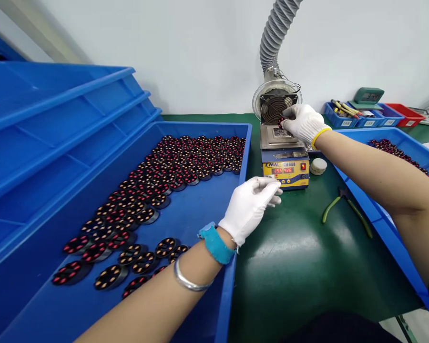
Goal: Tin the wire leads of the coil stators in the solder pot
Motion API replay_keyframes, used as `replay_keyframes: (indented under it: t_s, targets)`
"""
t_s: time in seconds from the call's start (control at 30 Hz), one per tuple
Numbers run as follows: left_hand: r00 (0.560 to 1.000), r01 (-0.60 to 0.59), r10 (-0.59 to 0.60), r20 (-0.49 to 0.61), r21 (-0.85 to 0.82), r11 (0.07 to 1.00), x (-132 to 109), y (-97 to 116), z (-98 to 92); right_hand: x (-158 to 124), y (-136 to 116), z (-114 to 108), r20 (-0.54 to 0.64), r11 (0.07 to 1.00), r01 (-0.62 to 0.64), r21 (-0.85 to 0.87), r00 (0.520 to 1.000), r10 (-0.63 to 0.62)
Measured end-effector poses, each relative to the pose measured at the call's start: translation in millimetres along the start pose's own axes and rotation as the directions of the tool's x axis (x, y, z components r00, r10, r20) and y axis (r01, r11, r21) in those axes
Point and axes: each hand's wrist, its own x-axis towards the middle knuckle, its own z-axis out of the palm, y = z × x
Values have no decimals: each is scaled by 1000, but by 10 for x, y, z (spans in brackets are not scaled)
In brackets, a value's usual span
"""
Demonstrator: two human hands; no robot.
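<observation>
My right hand [302, 125], in a white knitted glove with a yellow cuff, pinches a small round black part with red dots [280, 123]. It holds the part just above the metal top of a solder pot [286, 169] with a yellow front panel and lit red digits. My left hand [252, 205], also gloved in white, hovers between the solder pot and the blue tray [200, 205]. Its thumb and fingers are drawn together, and anything between them is too small to make out. Many similar round parts [186, 157] with red or tan dots lie in that tray.
Green-handled cutters [343, 202] and a round whitish pad [318, 166] lie on the green table [289, 267]. Another blue tray [357, 136] stands on the right. Stacked blue trays [57, 119] rise at left. A grey duct hose [277, 33] hangs behind the pot; small bins [372, 119] sit behind.
</observation>
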Motion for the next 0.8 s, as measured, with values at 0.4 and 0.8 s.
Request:
replay_keyframes:
  t_s: [0.4,0.8]
  targets:
    - [1000,11,-12,28,58,998,-3,37,6,-30,31,166,13,995,25,-92,1000,-24]
    - [1000,4,-6,25,46,999,-28,35,7,-10,-17,-82,23,979,-114,167,993,112]
